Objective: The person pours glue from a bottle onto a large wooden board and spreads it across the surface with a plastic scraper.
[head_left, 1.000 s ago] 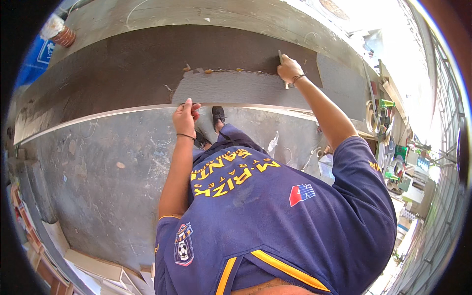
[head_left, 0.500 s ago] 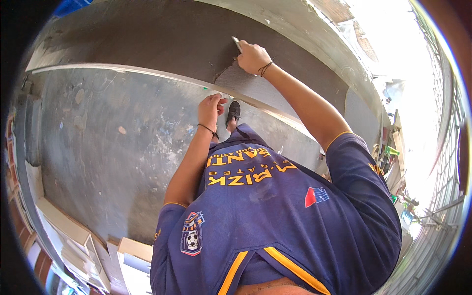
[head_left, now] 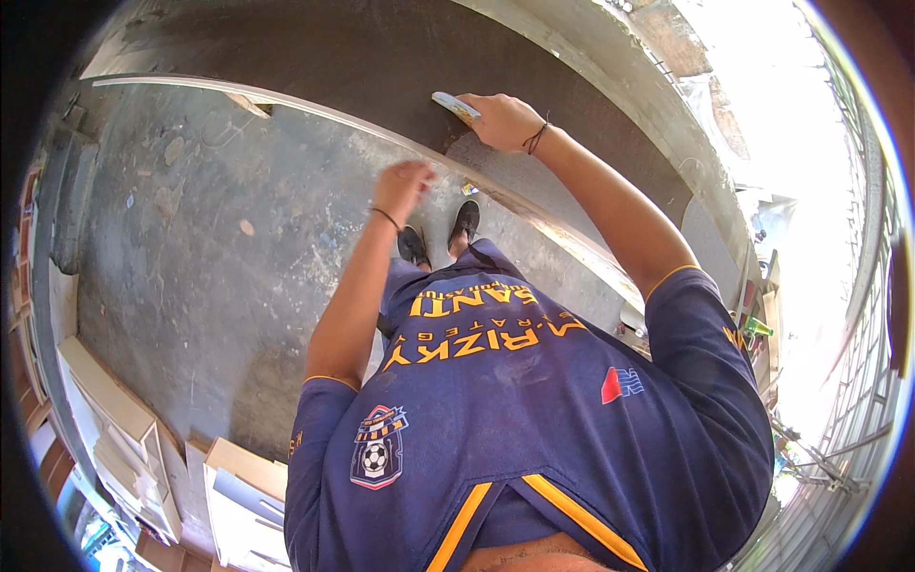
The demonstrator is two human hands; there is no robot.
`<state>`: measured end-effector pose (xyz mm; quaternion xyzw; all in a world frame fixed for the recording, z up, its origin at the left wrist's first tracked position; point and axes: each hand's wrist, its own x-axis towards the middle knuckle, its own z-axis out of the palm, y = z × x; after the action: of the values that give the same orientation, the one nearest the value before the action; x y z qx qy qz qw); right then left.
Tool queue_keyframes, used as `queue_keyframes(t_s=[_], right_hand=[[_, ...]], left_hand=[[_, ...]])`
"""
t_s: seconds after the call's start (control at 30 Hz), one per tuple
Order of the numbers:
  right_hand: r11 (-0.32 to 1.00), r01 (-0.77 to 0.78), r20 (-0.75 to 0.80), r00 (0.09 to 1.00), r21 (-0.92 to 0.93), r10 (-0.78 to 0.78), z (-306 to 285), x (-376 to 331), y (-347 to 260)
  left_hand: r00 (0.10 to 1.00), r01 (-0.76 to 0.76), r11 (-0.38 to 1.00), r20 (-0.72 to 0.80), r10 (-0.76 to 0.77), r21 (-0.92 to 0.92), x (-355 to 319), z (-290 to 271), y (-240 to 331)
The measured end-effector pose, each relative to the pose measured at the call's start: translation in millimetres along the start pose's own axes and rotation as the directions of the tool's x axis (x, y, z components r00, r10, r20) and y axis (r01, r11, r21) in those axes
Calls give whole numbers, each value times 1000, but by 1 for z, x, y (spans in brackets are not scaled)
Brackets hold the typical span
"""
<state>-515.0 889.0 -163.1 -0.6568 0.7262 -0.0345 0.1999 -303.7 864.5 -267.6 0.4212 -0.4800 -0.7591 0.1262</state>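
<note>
A long board [head_left: 353, 57] with a dark brown face stretches across the top of the view, a lighter grey patch [head_left: 486, 157] showing near my right hand. My right hand [head_left: 510, 122] is closed around a flat, pale scraper [head_left: 457, 107], its blade held over the dark face close to the board's near edge. Blurred by motion, my left hand [head_left: 403, 186] hangs just short of that edge, its fingers too smeared to read. Both wrists carry dark bands.
Below the board lies a stained concrete floor [head_left: 219, 257], where my dark shoes [head_left: 464, 221] stand. Pale boards and boxes [head_left: 243, 472] are stacked at lower left. A green bottle [head_left: 758, 327] lies among scraps at right, beside a metal grille [head_left: 863, 381].
The scraper has turned flatter to view and shifted slightly left and down toward the board's near edge. My left hand has moved slightly up and left. The view has shifted, showing both shoes.
</note>
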Motion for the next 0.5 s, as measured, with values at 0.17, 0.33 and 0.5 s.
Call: queue_keyframes(t_s=[0.17, 0.33, 0.5], right_hand=[[999, -32, 70, 997, -15, 33, -5, -4, -17], [997, -36, 152, 987, -66, 45, -17, -26, -36], [998, -23, -114, 993, -55, 17, -25, -38, -10]], left_hand=[[869, 391, 916, 290, -401, 94, -17, 103, -11], [918, 366, 930, 178, -355, -32, 1, 151, -32], [952, 283, 954, 146, -267, -96, 7, 161, -54]])
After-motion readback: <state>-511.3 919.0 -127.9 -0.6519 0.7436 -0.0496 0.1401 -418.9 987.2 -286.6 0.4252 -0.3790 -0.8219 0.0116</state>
